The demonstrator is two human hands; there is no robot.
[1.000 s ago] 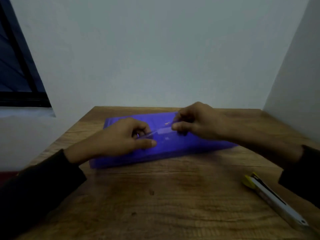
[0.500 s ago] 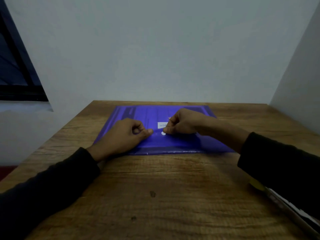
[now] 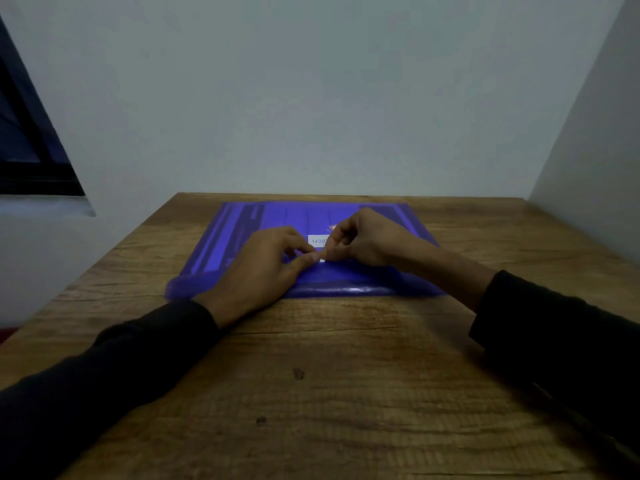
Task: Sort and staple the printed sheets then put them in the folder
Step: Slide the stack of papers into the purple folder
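A translucent blue folder (image 3: 242,233) lies flat on the wooden table (image 3: 329,375), toward the far edge, with a small white label (image 3: 318,240) near its middle. My left hand (image 3: 263,268) rests on the folder's near left part, fingers curled, thumb and fingertips pinching at the flap's small white clasp (image 3: 322,260). My right hand (image 3: 363,242) lies on the folder from the right, its curled fingertips meeting the left hand's at the same spot. Printed sheets are not visible separately; lines show through the plastic.
White walls close in behind and on the right of the table. A dark window frame (image 3: 31,161) is at the far left. My right sleeve (image 3: 554,341) covers the table's near right part.
The folder, tilted and lifted at first, has come down flat and squared on the table. Both hands moved together at its clasp. The stapler at the near right has gone out of sight behind my sleeve.
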